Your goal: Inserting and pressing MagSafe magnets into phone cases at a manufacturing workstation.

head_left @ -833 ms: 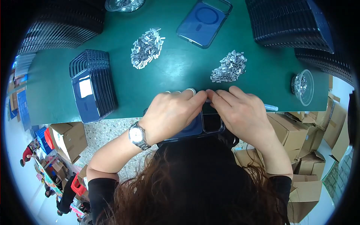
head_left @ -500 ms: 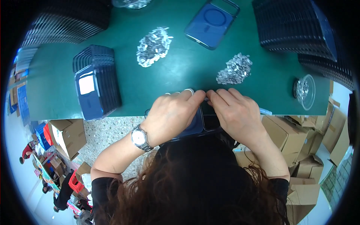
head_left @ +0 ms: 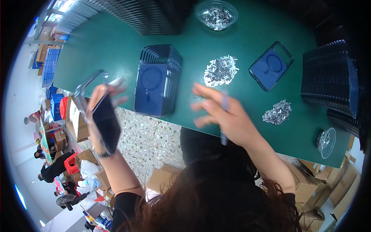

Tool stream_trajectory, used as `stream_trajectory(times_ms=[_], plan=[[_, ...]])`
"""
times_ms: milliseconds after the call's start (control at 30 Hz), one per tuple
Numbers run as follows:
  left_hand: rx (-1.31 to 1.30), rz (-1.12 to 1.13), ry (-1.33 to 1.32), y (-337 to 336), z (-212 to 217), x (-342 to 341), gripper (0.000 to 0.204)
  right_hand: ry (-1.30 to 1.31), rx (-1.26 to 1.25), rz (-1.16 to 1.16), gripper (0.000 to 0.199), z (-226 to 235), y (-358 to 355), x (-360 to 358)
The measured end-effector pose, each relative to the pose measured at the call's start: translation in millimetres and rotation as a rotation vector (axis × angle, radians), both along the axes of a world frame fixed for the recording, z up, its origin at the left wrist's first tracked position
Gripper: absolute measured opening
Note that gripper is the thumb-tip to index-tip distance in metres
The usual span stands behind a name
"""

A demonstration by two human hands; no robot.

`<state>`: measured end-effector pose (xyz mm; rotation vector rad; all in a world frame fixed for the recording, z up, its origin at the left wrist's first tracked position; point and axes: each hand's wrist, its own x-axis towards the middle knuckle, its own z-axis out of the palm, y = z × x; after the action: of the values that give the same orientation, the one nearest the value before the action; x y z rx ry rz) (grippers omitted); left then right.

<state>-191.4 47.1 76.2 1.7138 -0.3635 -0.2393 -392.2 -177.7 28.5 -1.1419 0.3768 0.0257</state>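
Left hand (head_left: 101,101) raised off the counter's (head_left: 116,50) near edge, grip clamped on a dark phone case (head_left: 105,123); a clear case (head_left: 88,86) shows just above the fingers, blurred, and whether it is held too I cannot tell. Wristwatch (head_left: 103,154) below the grip on the wrist.

Right hand (head_left: 228,116) over the counter's near edge, fingers spread and blurred, a thin blue stick-like tool (head_left: 224,116) lying across the palm; grip loose around it, not fully closed.

Between the two hands: a stack of dark blue cases (head_left: 156,79) on the counter. Beyond the right hand, a pile of small silver parts (head_left: 220,70); to its right, a single blue case (head_left: 270,65) lying flat. A second silver pile (head_left: 277,112) just right of the right hand. Farther out: a clear bowl (head_left: 216,13) of parts at the far edge, a small clear dish (head_left: 325,142) near right, dark trays (head_left: 328,77) stacked at right.
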Motion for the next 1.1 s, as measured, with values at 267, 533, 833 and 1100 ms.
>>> stream_trajectory(times_ms=[267,533,833,1100], plan=[[0.026,-0.272,0.51,14.8,-28.6,-12.4,0.027,0.001,0.05,-0.096,0.056,-22.6,29.1,65.0],[0.064,-0.405,0.794,37.1,-31.2,-103.1,0.03,0.111,-0.155,0.084,0.046,-6.2,-11.9,-41.1],[0.185,-0.785,0.751,-25.2,-39.7,-125.9,0.033,0.183,-0.126,-0.136,0.041,3.4,-37.2,-117.2],[0.166,-0.957,0.823,-57.6,-46.6,-128.4,0.03,0.248,-0.278,-0.125,0.04,14.7,-62.9,-136.0]])
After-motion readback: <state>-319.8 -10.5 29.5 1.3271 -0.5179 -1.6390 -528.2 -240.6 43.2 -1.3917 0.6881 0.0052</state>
